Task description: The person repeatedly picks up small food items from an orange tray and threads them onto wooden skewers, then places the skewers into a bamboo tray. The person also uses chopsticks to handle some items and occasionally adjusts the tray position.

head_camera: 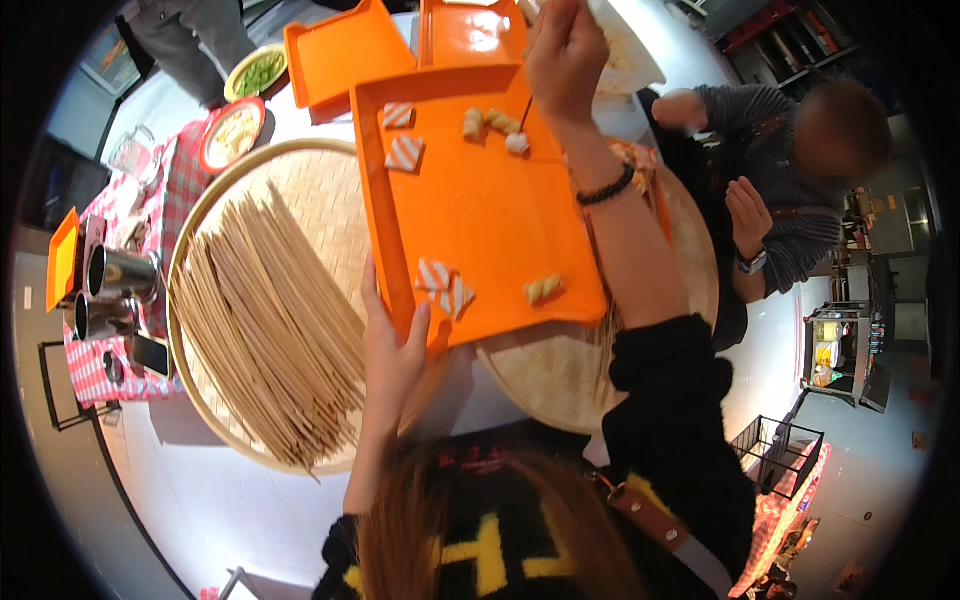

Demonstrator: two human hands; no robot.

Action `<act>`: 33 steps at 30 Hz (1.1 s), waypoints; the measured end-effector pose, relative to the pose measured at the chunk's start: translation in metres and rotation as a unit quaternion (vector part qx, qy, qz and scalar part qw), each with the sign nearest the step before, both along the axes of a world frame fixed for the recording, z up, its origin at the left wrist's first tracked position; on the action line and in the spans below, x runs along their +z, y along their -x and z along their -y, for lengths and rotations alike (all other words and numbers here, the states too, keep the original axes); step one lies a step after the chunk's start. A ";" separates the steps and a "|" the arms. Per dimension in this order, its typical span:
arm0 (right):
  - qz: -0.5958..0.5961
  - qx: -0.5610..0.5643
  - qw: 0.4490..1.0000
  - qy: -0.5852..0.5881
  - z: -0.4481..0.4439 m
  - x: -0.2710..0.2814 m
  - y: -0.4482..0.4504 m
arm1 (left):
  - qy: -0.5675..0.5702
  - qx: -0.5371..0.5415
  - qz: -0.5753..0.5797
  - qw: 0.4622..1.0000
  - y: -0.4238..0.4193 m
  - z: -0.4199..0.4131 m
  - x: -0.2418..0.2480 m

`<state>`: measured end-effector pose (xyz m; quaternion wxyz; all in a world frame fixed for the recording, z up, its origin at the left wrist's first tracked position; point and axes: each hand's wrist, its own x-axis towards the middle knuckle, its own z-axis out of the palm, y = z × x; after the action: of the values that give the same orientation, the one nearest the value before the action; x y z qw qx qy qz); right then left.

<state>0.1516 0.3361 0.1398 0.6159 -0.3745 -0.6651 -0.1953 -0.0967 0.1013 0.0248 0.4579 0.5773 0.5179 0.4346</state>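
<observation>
My left hand (396, 349) grips the near left rim of an orange plastic tray (480, 225), tilted over two round woven bamboo trays. My right hand (566, 60) is above the tray's far right corner, closed around a thin skewer (527, 111). At the skewer's lower end is a small white ball-shaped food piece (517, 143); whether it is pierced I cannot tell. Beside it lie two tan, ridged food pieces (473, 124), and another ridged piece (543, 289) is near the right corner. White-and-orange striped food squares (405, 153) lie at the far left, with more striped pieces (445, 288) near my left hand.
Many thin bamboo skewers (270, 322) cover the left bamboo tray (330, 169). Two orange trays (346, 54) stand behind, beside bowls of chopped greens (259, 75) and pale food pieces (234, 135). Metal containers (124, 274) and a phone (152, 354) are left. A co-worker (780, 157) is right.
</observation>
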 end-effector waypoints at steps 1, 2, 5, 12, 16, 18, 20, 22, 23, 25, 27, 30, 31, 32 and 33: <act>0.034 -0.063 0.995 -0.071 -0.004 0.000 0.000 | 0.010 0.002 0.003 1.000 -0.001 -0.003 0.001; -0.057 -0.001 0.998 0.015 -0.001 -0.006 0.001 | 0.021 0.001 0.004 1.000 -0.001 0.000 0.003; -0.117 0.040 0.990 0.075 -0.002 -0.018 0.001 | 0.043 -0.006 0.010 0.999 0.000 0.000 0.007; -0.125 0.027 0.989 0.075 -0.007 -0.024 -0.001 | 0.020 -0.001 0.012 1.000 0.000 0.002 0.000; -0.111 0.027 0.990 0.084 -0.006 -0.024 -0.002 | -0.031 0.002 -0.033 0.999 0.000 0.001 -0.002; -0.122 0.026 0.988 0.094 -0.006 -0.025 -0.003 | -0.039 0.011 -0.055 0.998 -0.001 -0.001 -0.003; -0.130 0.029 0.987 0.094 -0.007 -0.026 -0.004 | -0.024 0.011 -0.041 0.999 -0.002 -0.001 -0.003; -0.135 0.036 0.987 0.084 -0.008 -0.026 -0.004 | 0.028 0.001 0.006 1.000 -0.001 0.001 -0.001; -0.131 0.032 0.988 0.069 -0.009 -0.026 -0.004 | 0.032 -0.002 0.011 0.999 -0.001 0.001 0.000; -0.124 0.026 0.991 0.037 -0.010 -0.026 -0.003 | 0.037 -0.006 0.022 0.999 -0.001 0.000 0.002; -0.107 0.050 0.993 0.029 -0.009 -0.025 -0.004 | 0.033 0.000 -0.005 0.999 -0.001 0.002 0.005; -0.126 0.080 0.988 0.044 -0.009 -0.022 -0.005 | 0.032 0.005 -0.003 0.999 -0.002 -0.001 0.009; -0.135 0.105 0.983 0.074 -0.008 -0.023 -0.005 | 0.038 0.001 0.007 0.999 -0.003 -0.002 0.009; -0.121 0.092 0.987 0.058 -0.009 -0.022 -0.006 | 0.102 -0.004 0.036 0.994 -0.002 -0.001 0.010; -0.111 0.078 0.990 0.047 -0.009 -0.023 -0.007 | 0.079 -0.005 0.025 0.997 -0.002 -0.001 0.010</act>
<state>0.1582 0.3451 0.1170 0.6810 -0.3693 -0.6281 -0.0728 -0.0945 0.1020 0.0344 0.5171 0.5312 0.5359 0.4041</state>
